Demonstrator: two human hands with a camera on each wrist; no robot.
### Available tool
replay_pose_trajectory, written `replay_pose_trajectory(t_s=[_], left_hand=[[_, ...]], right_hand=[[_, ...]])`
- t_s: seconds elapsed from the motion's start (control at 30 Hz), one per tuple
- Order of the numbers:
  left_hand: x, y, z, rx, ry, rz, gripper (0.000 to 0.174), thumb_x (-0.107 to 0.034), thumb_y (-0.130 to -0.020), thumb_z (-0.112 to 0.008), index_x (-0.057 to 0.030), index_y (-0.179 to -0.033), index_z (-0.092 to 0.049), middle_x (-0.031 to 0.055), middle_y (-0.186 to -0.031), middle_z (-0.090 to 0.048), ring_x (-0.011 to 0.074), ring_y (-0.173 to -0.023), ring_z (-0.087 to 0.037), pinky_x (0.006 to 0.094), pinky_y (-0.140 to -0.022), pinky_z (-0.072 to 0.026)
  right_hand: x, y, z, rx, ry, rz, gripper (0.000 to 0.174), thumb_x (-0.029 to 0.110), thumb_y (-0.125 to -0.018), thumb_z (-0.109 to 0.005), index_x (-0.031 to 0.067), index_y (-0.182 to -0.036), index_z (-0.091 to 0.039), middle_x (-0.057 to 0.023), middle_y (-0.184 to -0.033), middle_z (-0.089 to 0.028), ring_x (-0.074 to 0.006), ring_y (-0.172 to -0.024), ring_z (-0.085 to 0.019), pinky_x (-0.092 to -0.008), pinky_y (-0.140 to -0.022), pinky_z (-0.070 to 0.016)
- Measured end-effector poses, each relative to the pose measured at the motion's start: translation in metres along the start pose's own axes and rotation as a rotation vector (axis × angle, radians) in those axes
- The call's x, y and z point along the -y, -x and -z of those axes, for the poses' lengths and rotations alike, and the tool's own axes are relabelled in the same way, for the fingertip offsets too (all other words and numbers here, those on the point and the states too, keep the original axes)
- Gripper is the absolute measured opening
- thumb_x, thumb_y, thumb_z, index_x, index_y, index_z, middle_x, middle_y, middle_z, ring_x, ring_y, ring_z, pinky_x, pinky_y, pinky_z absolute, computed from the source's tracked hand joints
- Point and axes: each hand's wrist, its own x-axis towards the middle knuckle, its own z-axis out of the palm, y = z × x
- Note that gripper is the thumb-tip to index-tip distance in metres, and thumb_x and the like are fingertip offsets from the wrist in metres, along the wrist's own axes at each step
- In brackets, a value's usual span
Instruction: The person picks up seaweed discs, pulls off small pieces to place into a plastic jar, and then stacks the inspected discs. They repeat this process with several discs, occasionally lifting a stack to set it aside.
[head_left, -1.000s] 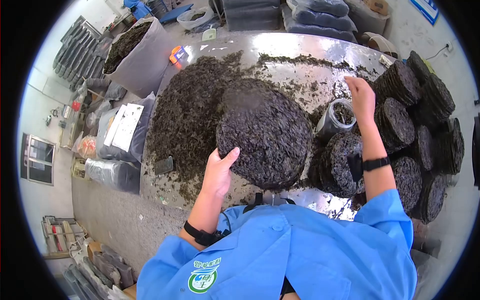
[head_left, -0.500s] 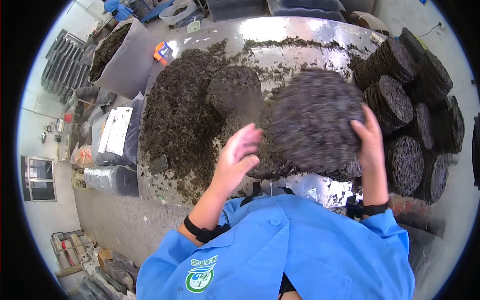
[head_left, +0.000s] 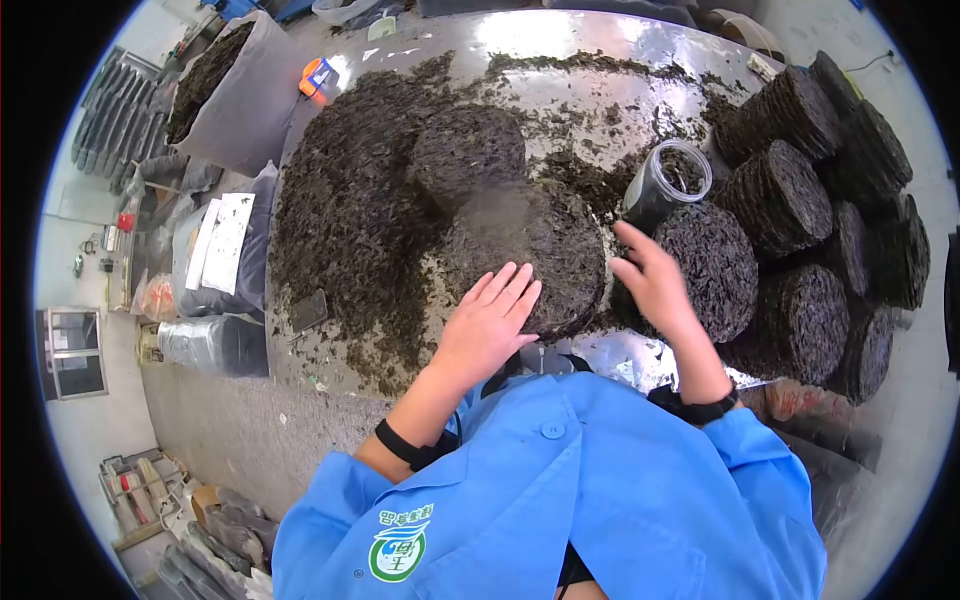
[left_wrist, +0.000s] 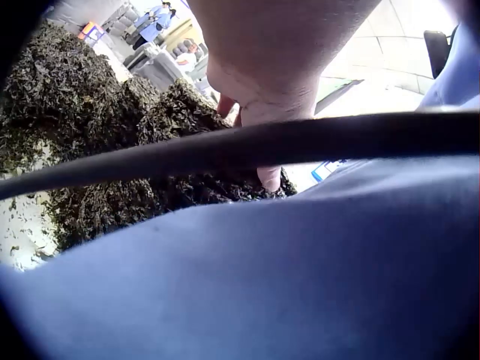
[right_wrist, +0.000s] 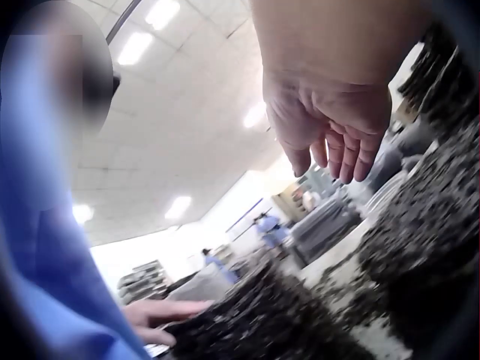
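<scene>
A round pressed cake of dark dried leaves (head_left: 530,245) lies on the steel table (head_left: 600,60) in front of me. My left hand (head_left: 497,308) rests flat on its near edge, fingers straight; in the left wrist view the hand (left_wrist: 274,90) touches the cake (left_wrist: 180,142). My right hand (head_left: 645,275) hovers open just right of the cake, holding nothing, beside another dark cake (head_left: 715,265). From the right wrist view the right hand (right_wrist: 330,131) hangs in the air with loose fingers above a cake (right_wrist: 262,319).
A clear jar (head_left: 665,185) with leaves in it stands behind the right hand. Several stacked cakes (head_left: 800,200) crowd the right side. A loose leaf heap (head_left: 350,210) with one more cake (head_left: 465,150) covers the left. A full sack (head_left: 230,90) stands off the table.
A cake was lifted with both hands and carried right; it now lies by the jar. The right hand has let go and the left hand has come back flat onto the cake beneath.
</scene>
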Motion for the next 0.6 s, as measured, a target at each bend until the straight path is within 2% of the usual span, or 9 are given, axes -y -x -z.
replay_pose_trajectory(t_s=[0.2,0.27,0.33,0.4,0.43,0.47,0.53,0.57,0.6], left_hand=[[-0.001,0.001,0.0,-0.002,0.024,0.007,0.072,-0.028,-0.069,-0.074,-0.0047,-0.13,-0.045,0.0132,-0.137,-0.043,0.0303,-0.128,-0.039,0.0425,-0.106,-0.0328],[-0.001,0.001,-0.001,-0.002,0.037,-0.001,0.072,-0.028,-0.069,-0.074,-0.0043,-0.13,-0.044,0.0133,-0.137,-0.043,0.0304,-0.128,-0.039,0.0424,-0.106,-0.0325],[0.0,0.002,-0.007,-0.005,-0.025,-0.034,0.074,-0.028,-0.069,-0.074,-0.0031,-0.131,-0.042,0.0154,-0.138,-0.041,0.0311,-0.127,-0.039,0.0419,-0.106,-0.032],[-0.003,0.004,-0.003,-0.007,-0.009,-0.016,0.076,-0.03,-0.069,-0.074,-0.0025,-0.132,-0.041,0.0164,-0.138,-0.04,0.0313,-0.127,-0.039,0.0416,-0.106,-0.0317],[-0.004,0.004,0.0,-0.007,0.007,0.004,0.078,-0.031,-0.068,-0.074,-0.0019,-0.132,-0.041,0.0175,-0.139,-0.039,0.0315,-0.127,-0.04,0.0414,-0.106,-0.0315],[-0.006,0.004,0.0,-0.009,0.004,0.006,0.078,-0.031,-0.068,-0.074,-0.0019,-0.132,-0.041,0.0175,-0.139,-0.039,0.0315,-0.127,-0.04,0.0414,-0.106,-0.0315],[-0.012,0.003,-0.001,-0.069,0.037,0.073,0.083,-0.034,-0.066,-0.075,-0.0017,-0.133,-0.039,0.0188,-0.14,-0.036,0.0321,-0.127,-0.039,0.0416,-0.106,-0.0318],[-0.013,0.003,-0.001,-0.074,0.035,0.078,0.083,-0.034,-0.066,-0.075,-0.0017,-0.133,-0.039,0.0188,-0.14,-0.036,0.0321,-0.127,-0.039,0.0416,-0.106,-0.0318],[-0.013,0.002,-0.002,-0.122,0.047,0.1,0.081,-0.031,-0.066,-0.075,-0.0018,-0.133,-0.04,0.0185,-0.14,-0.036,0.0321,-0.126,-0.04,0.042,-0.105,-0.0325]], right_hand=[[0.021,-0.001,-0.019,0.01,0.02,-0.002,0.05,0.014,-0.081,-0.066,0.0002,-0.127,-0.049,-0.0196,-0.122,-0.056,-0.0308,-0.114,-0.053,-0.0363,-0.097,-0.0404],[0.017,-0.002,-0.019,0.038,-0.176,-0.095,0.05,0.003,-0.082,-0.063,-0.0004,-0.129,-0.047,-0.0108,-0.126,-0.055,-0.0206,-0.11,-0.055,-0.0306,-0.094,-0.0416],[0.021,-0.003,-0.017,0.021,-0.297,-0.093,0.052,0.002,-0.083,-0.061,0.0001,-0.132,-0.044,-0.0121,-0.13,-0.051,-0.0195,-0.113,-0.052,-0.0301,-0.095,-0.0407],[0.033,-0.002,-0.013,0.038,-0.577,-0.203,0.055,0.003,-0.084,-0.06,0.0002,-0.135,-0.04,-0.0159,-0.133,-0.048,-0.0195,-0.116,-0.05,-0.0302,-0.096,-0.0398],[0.033,-0.004,-0.013,0.044,-0.574,-0.263,0.056,0.006,-0.084,-0.061,-0.0008,-0.135,-0.038,-0.0153,-0.129,-0.049,-0.0184,-0.11,-0.052,-0.028,-0.089,-0.0432],[0.035,-0.005,-0.013,0.047,-0.575,-0.26,0.056,0.006,-0.084,-0.061,-0.0008,-0.135,-0.038,-0.0153,-0.129,-0.049,-0.0184,-0.11,-0.052,-0.028,-0.089,-0.0432],[0.04,-0.01,-0.011,0.152,-0.549,-0.344,0.055,0.009,-0.085,-0.062,-0.0019,-0.133,-0.04,-0.0102,-0.119,-0.054,-0.0147,-0.099,-0.054,-0.0242,-0.079,-0.045],[0.048,-0.012,-0.009,0.154,-0.632,-0.292,0.052,0.012,-0.086,-0.061,-0.0012,-0.132,-0.041,-0.0053,-0.11,-0.055,-0.0113,-0.089,-0.053,-0.0218,-0.071,-0.0444],[0.056,-0.013,-0.007,0.158,-0.631,-0.285,0.052,0.012,-0.086,-0.061,-0.0012,-0.132,-0.041,-0.0053,-0.11,-0.055,-0.0113,-0.089,-0.053,-0.0218,-0.071,-0.0444]])
